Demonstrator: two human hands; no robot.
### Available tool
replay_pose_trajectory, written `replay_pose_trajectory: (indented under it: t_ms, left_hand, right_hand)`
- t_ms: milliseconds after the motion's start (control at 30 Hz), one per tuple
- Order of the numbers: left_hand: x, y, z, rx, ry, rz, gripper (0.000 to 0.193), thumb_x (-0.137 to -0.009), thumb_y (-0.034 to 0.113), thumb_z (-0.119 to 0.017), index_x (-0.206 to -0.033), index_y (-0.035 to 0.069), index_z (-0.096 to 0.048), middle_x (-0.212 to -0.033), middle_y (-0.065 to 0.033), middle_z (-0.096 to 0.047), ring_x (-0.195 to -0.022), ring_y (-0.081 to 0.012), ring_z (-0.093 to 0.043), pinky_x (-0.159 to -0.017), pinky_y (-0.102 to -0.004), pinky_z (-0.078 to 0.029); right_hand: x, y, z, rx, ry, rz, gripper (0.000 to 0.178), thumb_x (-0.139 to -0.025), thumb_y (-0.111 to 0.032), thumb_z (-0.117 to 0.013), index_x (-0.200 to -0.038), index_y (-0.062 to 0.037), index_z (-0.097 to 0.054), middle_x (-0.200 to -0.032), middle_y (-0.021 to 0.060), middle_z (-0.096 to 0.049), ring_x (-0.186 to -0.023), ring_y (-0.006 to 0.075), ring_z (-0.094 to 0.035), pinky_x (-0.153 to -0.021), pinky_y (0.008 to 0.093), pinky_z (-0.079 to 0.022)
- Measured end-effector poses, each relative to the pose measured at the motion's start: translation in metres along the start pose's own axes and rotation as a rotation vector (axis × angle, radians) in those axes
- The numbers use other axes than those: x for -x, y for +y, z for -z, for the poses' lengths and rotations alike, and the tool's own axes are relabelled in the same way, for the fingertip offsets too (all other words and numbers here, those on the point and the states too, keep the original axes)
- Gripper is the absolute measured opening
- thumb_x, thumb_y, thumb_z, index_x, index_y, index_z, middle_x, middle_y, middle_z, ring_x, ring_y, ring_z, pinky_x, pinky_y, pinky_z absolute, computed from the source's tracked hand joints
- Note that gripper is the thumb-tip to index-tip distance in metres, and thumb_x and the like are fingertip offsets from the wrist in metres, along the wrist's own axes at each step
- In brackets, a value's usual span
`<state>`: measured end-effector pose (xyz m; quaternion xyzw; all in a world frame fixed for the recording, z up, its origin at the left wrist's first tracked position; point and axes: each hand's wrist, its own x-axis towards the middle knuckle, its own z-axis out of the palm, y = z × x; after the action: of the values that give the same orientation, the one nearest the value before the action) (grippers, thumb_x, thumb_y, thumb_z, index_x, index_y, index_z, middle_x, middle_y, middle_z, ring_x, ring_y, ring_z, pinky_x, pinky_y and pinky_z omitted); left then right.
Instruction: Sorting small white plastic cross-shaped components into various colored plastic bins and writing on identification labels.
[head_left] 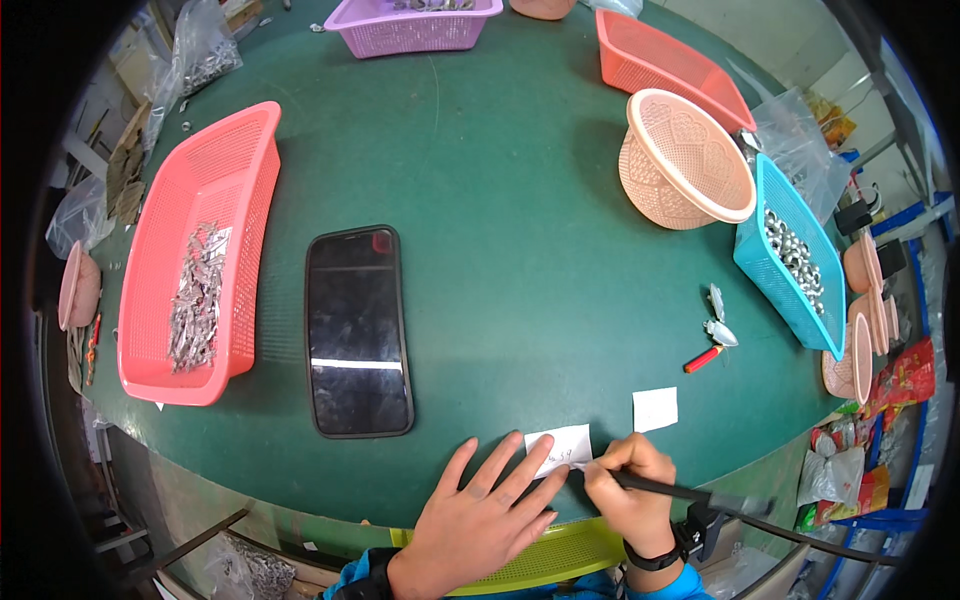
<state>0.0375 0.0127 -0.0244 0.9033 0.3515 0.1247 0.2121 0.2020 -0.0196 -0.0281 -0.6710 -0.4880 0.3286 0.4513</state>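
Note:
A small white slip of paper (560, 447) with handwriting on it lies near the table's front edge. My left hand (482, 522) is spread flat, its fingertips holding the slip down on its left side. In my right hand (634, 488) is a dark pen (660, 486), pinched between thumb and fingers, its tip at the slip's right edge. A second white slip (655, 409) lies just beyond my right hand. Farther off rest a red-handled tool (704, 359) and small shiny metal pieces (719, 330). To the left lies a black smartphone (358, 335), screen up.
On the left, a pink basket (262, 180) holds many small metal parts. At right stand a blue basket (752, 235) of round metal parts, a peach round basket (645, 185) and a coral basket (640, 75). A purple basket (410, 37) is at the back; a yellow-green one (560, 560) sits below my hands.

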Motion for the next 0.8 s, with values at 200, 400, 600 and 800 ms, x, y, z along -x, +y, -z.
replay_pose_trajectory:
  t_ms: [200,400,600,800]
  left_hand:
    - [0.002,-0.001,0.003,0.006,0.014,-0.023,0.034,-0.073,0.035,-0.051,-0.104,0.019,-0.052,-0.118,-0.0035,-0.04,-0.107,-0.0231,-0.036,-0.088,-0.0433,-0.026]
    - [0.018,-0.007,0.01,0.408,0.373,0.001,0.029,-0.06,0.004,-0.061,-0.088,0.002,-0.055,-0.1,-0.0145,-0.051,-0.089,-0.0287,-0.049,-0.076,-0.0348,-0.04]
    - [0.103,-0.006,0.004,0.413,0.624,0.234,0.023,-0.061,0.001,-0.059,-0.083,0.0,-0.051,-0.076,-0.0121,-0.055,-0.065,-0.0218,-0.052,-0.058,-0.0293,-0.042]
    - [0.138,0.003,-0.021,0.356,0.212,0.946,0.03,-0.069,0.008,-0.053,-0.096,-0.003,-0.044,-0.079,-0.0144,-0.056,-0.068,-0.02,-0.053,-0.062,-0.0265,-0.041]
  right_hand:
    - [0.001,-0.005,0.029,-0.341,0.271,-0.054,0.019,-0.073,0.002,-0.047,-0.058,-0.0052,-0.038,-0.057,0.0011,-0.043,-0.048,0.0055,-0.037,-0.042,0.0197,-0.03]
    - [0.009,0.018,0.106,0.21,0.45,-0.215,0.017,-0.079,-0.011,-0.05,-0.066,-0.0038,-0.041,-0.05,-0.0043,-0.035,-0.045,0.0021,-0.03,-0.039,0.0182,-0.021]
    - [0.014,0.015,0.13,0.519,0.559,-0.014,0.013,-0.076,-0.009,-0.053,-0.086,-0.0003,-0.05,-0.059,0.0001,-0.042,-0.052,0.005,-0.036,-0.046,0.0198,-0.03]
    - [0.0,-0.022,0.056,0.433,-0.193,0.452,0.026,-0.068,-0.006,-0.059,-0.091,-0.0004,-0.051,-0.083,0.0113,-0.052,-0.075,0.0248,-0.049,-0.068,0.0303,-0.04]
